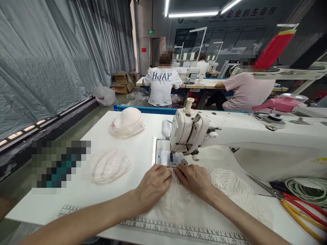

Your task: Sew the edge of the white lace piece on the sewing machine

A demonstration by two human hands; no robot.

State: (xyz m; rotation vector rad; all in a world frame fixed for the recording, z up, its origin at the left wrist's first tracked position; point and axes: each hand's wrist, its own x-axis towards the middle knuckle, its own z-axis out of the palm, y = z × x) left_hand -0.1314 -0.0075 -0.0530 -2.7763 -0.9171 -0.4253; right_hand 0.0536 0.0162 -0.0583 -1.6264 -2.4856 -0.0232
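A white sewing machine [187, 131] stands over the table, its presser foot and needle area [171, 156] just beyond my fingers. My left hand [155, 183] is closed on the near edge of a piece of white lace fabric [176, 197]. From the other side my right hand [195, 180] pinches the same edge, fingertips close to the metal needle plate [162, 158]. The fabric hangs toward me between my wrists. More white lace [230, 180] lies right of my right hand. The exact grip of the fingertips is partly hidden.
Left on the white table [143, 211] lie a stack of pale cup-shaped pieces [127, 123] and a flat lace piece [110, 166]. Scissors with red and yellow handles [293, 204] and coiled pale cord [306, 190] rest at right. Co-workers [161, 85] sit at a table ahead.
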